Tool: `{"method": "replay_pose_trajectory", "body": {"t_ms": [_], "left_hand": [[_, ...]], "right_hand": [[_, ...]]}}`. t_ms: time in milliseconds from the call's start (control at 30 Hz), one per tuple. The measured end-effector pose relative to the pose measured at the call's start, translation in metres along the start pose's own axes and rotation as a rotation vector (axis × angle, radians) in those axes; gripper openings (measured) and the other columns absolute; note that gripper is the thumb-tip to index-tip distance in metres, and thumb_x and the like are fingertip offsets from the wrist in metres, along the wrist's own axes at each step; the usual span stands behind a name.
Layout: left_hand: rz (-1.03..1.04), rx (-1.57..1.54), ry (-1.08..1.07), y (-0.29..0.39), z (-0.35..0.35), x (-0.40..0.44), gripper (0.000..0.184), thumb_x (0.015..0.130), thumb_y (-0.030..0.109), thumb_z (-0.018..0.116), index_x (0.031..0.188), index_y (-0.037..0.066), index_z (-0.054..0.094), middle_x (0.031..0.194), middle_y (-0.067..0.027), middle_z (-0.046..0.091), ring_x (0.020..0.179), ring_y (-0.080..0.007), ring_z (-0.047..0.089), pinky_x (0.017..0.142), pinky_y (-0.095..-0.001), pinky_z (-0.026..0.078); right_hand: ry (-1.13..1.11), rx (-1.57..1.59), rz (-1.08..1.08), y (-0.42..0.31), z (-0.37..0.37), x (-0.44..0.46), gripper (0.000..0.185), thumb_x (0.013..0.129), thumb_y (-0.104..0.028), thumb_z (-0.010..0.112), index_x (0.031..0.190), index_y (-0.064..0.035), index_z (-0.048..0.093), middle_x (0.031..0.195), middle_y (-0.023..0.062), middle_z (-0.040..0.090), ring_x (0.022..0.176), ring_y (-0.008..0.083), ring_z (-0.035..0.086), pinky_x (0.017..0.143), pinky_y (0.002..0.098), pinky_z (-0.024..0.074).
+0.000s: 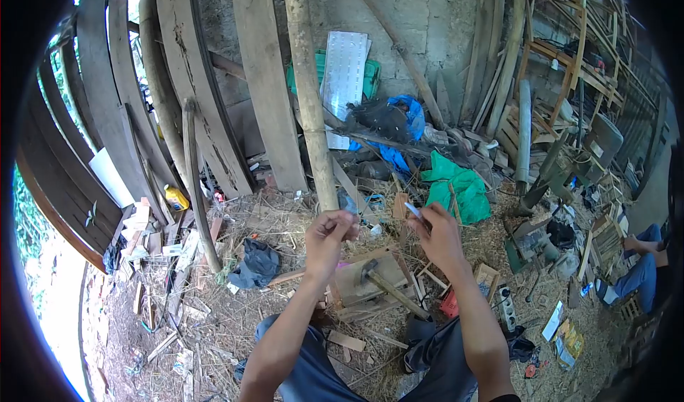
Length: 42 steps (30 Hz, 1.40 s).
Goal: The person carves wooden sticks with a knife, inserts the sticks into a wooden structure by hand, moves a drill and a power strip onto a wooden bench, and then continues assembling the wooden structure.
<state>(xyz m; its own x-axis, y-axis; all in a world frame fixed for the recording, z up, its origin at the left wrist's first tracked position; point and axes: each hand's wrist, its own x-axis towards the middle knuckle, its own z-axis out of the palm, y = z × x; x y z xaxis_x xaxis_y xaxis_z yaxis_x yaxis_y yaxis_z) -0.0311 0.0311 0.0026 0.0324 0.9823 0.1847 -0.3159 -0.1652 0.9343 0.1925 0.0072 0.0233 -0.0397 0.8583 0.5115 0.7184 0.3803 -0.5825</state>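
Both my hands are raised in front of me, apart from each other. My left hand (330,239) has its fingers curled together near the thumb; anything between them is too small to make out. In my right hand (436,232) there is a thin, light-coloured stick-like object (412,209), pinched between thumb and fingers, its tip pointing up and left. Below the hands, between my knees, a hammer (394,293) with a wooden handle lies over a wooden block (349,282).
Planks (267,81) and a pole (313,117) lean at the back. A green bag (456,188) and a dark plastic bag (256,264) lie on the littered ground. A power strip (506,308) is right of my leg. Another person's leg (636,277) shows at far right.
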Motion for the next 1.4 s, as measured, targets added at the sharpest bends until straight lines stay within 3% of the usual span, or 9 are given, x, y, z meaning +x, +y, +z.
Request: {"method": "replay_pose_trajectory", "body": {"t_ms": [133,200,633,833,900,1033,1100,1200,1400], "left_hand": [[-0.019,0.409,-0.262,0.003,0.002,-0.011,0.015,0.090,0.012,0.061,0.100,0.001,0.063,0.081,-0.0071,0.067,0.073,-0.0131,0.065,0.065,-0.0278,0.051],[0.133,0.606,-0.369,-0.003,0.009,-0.018,0.020,0.092,0.014,0.059,0.105,0.000,0.063,0.078,-0.0086,0.068,0.069,-0.0120,0.065,0.063,-0.0266,0.051],[0.023,0.676,-0.362,0.000,0.017,-0.025,0.022,0.094,0.020,0.056,0.097,-0.001,0.064,0.070,-0.0019,0.058,0.063,-0.0084,0.051,0.059,-0.0257,0.043],[-0.044,0.468,-0.278,-0.010,0.017,-0.023,0.018,0.090,0.017,0.062,0.098,0.001,0.066,0.072,-0.0047,0.064,0.064,-0.0108,0.056,0.064,-0.0280,0.046],[0.007,0.488,-0.240,-0.009,0.016,-0.020,0.018,0.089,0.016,0.064,0.098,0.000,0.066,0.074,-0.0030,0.064,0.066,-0.0082,0.055,0.062,-0.0258,0.045],[-0.090,0.399,-0.270,-0.008,0.015,-0.019,0.017,0.089,0.016,0.064,0.100,0.002,0.066,0.078,-0.0011,0.063,0.070,-0.0059,0.054,0.061,-0.0219,0.044],[-0.038,0.388,-0.257,-0.007,0.016,-0.018,0.015,0.090,0.014,0.063,0.099,0.002,0.066,0.077,-0.0009,0.062,0.066,-0.0048,0.053,0.059,-0.0210,0.043],[0.008,0.402,-0.280,-0.004,0.018,-0.020,0.012,0.090,0.012,0.062,0.097,0.002,0.065,0.075,-0.0003,0.062,0.064,-0.0047,0.053,0.058,-0.0206,0.043],[0.111,0.470,-0.289,-0.002,0.018,-0.021,0.008,0.087,0.006,0.064,0.092,0.000,0.065,0.074,-0.0019,0.061,0.063,-0.0057,0.055,0.058,-0.0221,0.044]], "right_hand": [[0.185,-0.074,-0.060,0.002,-0.010,0.005,0.015,0.079,-0.006,0.069,0.091,-0.0009,0.062,0.085,0.0125,0.055,0.069,0.0317,0.056,0.061,0.0394,0.0424],[0.191,-0.052,-0.157,-0.001,-0.011,0.005,0.015,0.079,-0.005,0.068,0.091,-0.0013,0.061,0.086,0.0117,0.056,0.071,0.0317,0.058,0.061,0.0391,0.0438],[0.137,-0.091,-0.168,-0.004,-0.005,0.004,0.023,0.076,0.001,0.068,0.098,-0.0023,0.062,0.092,0.0095,0.057,0.072,0.0274,0.062,0.059,0.0378,0.0468],[0.265,0.026,-0.109,-0.009,-0.013,0.010,0.017,0.092,-0.013,0.056,0.104,-0.0015,0.060,0.087,0.0087,0.058,0.059,0.0147,0.054,0.052,0.0296,0.0405],[0.115,0.267,0.121,0.006,-0.014,0.011,0.023,0.099,-0.021,0.045,0.108,-0.0026,0.057,0.085,0.0076,0.060,0.052,0.0087,0.044,0.048,0.0247,0.0357],[-0.075,0.682,0.224,0.001,-0.005,0.003,0.025,0.101,-0.022,0.041,0.111,-0.0033,0.053,0.082,0.0069,0.061,0.050,0.0067,0.041,0.046,0.0227,0.0345],[-0.317,0.917,0.307,-0.007,-0.002,0.003,0.021,0.100,-0.018,0.044,0.112,-0.0022,0.050,0.081,0.0049,0.061,0.051,0.0051,0.043,0.045,0.0198,0.0334],[-0.553,0.782,0.345,-0.010,0.007,0.000,0.018,0.098,-0.014,0.047,0.110,-0.0003,0.049,0.080,0.0046,0.061,0.051,0.0048,0.044,0.045,0.0200,0.0332],[-0.498,0.863,0.328,-0.017,0.011,0.001,0.022,0.094,-0.017,0.057,0.104,0.0026,0.061,0.072,0.0011,0.059,0.051,0.0042,0.042,0.045,0.0199,0.0325]]}}
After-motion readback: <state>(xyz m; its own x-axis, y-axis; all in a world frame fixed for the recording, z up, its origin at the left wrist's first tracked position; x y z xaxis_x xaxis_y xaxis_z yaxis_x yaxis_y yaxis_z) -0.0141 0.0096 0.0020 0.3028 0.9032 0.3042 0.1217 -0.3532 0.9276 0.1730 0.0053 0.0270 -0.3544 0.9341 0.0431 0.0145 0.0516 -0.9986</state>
